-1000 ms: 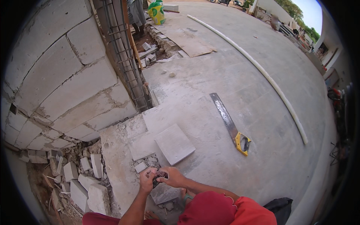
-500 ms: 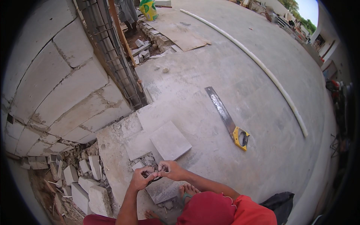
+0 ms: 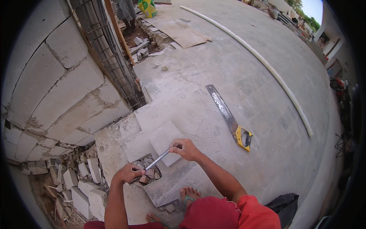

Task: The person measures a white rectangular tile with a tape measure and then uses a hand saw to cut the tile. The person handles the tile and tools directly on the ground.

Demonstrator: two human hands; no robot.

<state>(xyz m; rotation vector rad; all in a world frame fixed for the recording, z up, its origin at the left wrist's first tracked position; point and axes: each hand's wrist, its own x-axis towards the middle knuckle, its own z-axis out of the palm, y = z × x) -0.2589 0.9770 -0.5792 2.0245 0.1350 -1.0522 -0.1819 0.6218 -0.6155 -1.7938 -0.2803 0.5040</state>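
Note:
My left hand (image 3: 129, 173) and my right hand (image 3: 185, 149) hold a narrow, silvery-grey measuring tape (image 3: 157, 159) stretched straight between them. Fingers and thumb pinch it at each end, the right end farther forward. Below the tape, a gap in the floor shows broken rubble (image 3: 151, 174). A square, pale block (image 3: 161, 136) lies flat just beyond, partly under my right hand. Nearer my feet lies a grey slab (image 3: 163, 191). A handsaw (image 3: 228, 113) with a yellow handle rests on the floor to the right, touched by neither hand.
At left rises a block wall (image 3: 57, 84) beside a column of steel bars (image 3: 106, 53). Broken blocks (image 3: 81, 202) fill a trench below it. A long white pipe (image 3: 263, 59) crosses the floor. A person's legs (image 3: 127, 17) and a yellow-green bag (image 3: 148, 8) are far back.
My hands, close together around a dark, bent band before, have moved apart. The right went forward and right, the left moved left. The tape is now straight, uncovering the rubble gap.

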